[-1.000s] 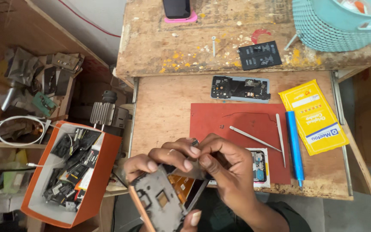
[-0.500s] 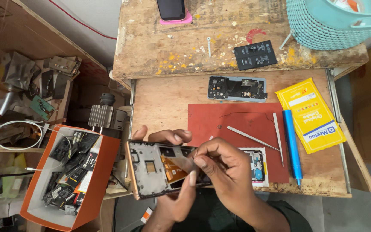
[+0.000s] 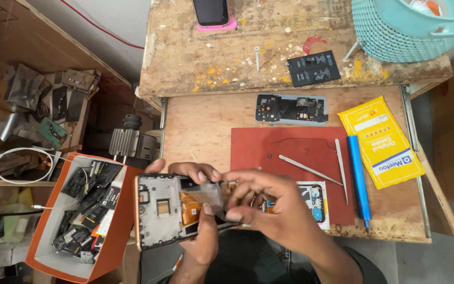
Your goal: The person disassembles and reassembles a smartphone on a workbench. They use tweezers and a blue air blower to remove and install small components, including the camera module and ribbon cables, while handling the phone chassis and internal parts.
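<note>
Shifted left over the wooden bench [image 3: 200, 126], both hands' fingers [image 3: 206, 174] clamp the phone frame [image 3: 164, 210].

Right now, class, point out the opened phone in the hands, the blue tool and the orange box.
Opened phone [image 3: 161, 210], head view, on its grey inner frame.
Blue tool [image 3: 358, 179], head view, on the middle of its handle.
Orange box [image 3: 119, 226], head view, on its right outer wall.

Left hand [image 3: 198, 210] rises from the lower edge, thumb pressed upward and fingers curled behind, in a closed grip. Right hand [image 3: 269, 202] reaches in from the lower right, fingertips [image 3: 233, 214] pinched together beside the left thumb.
</note>
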